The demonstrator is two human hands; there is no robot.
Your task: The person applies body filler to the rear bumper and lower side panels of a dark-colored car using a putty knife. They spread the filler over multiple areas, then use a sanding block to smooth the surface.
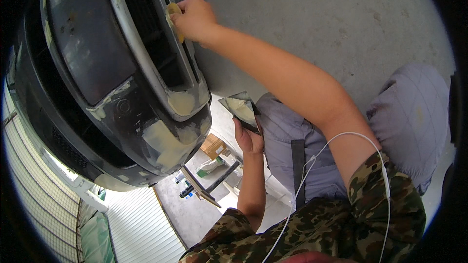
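Observation:
A dark car bumper fills the left side, with cream putty patches on its corner and along its edges. My right hand pinches a yellow putty spreader and holds it against the trim beside the long grille opening. Lower down, my left hand grips a dark flat mixing plate from below. A smear of cream putty lies on top of that plate. The plate is apart from the bumper, close to my knee.
Grey concrete floor spreads beyond the bumper. A cardboard box, a green-and-white bag and a stand with dark padded bars are behind its corner. A white cable hangs across my right upper arm.

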